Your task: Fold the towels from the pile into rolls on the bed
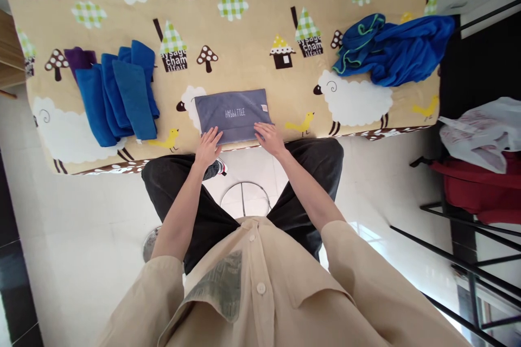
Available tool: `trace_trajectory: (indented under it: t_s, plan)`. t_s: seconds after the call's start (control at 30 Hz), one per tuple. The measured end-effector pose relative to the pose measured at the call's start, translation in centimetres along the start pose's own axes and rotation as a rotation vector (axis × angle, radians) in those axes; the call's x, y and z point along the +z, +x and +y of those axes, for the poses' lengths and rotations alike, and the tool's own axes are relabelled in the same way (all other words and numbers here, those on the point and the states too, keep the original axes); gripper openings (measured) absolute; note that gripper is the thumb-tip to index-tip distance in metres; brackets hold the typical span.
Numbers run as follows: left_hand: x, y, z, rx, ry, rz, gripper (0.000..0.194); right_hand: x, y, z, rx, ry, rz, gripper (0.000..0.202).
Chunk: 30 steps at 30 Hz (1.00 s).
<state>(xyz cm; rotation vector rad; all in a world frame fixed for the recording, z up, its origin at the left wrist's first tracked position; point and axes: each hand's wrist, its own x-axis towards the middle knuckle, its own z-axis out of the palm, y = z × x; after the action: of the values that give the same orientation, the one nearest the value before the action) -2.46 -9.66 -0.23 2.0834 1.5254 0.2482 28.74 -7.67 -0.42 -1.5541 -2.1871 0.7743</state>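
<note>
A grey-blue towel (pixel 228 103) with "HAPPY LIFE" on it, upside down from here, lies flat near the front edge of the patterned cover. My left hand (pixel 209 146) rests open on its near left corner, fingers stretched forward. On the near right part lies my right hand (pixel 269 138), also open, with its fingers flat. To the left are several folded blue cloths (pixel 118 92), overlapping side by side, and a purple one (pixel 79 59) partly under them. Crumpled blue cloths (pixel 411 49), one with a green edge, lie in a heap at the right.
The beige cover (pixel 244 65) printed with sheep and houses spreads over the surface before me. My knees touch its front edge or sit just under it. At the right stand a black metal frame (pixel 472 271), a red bag-like item (pixel 476 190) and a white plastic bag (pixel 480 130).
</note>
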Motion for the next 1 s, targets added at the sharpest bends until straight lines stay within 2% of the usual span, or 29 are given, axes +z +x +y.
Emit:
trace_trajectory:
  t_s: [0.13,0.37,0.73,1.0]
  plan:
    - [0.4,-0.4,-0.5,-0.082,0.048,-0.041,0.072,0.7,-0.5,0.1,0.009,-0.063,-0.127,0.055]
    - [0.1,-0.1,-0.8,-0.155,0.068,-0.019,0.076,1.0,0.3,1.4,0.059,-0.098,-0.137,0.07]
    - [-0.5,1.1,-1.4,-0.166,0.021,-0.008,0.07,0.1,1.2,2.9,0.124,-0.059,-0.104,0.072]
    - [-1.7,-0.5,-0.9,-0.153,0.021,-0.098,0.074,-0.9,0.0,2.3,0.166,0.02,-0.131,0.07]
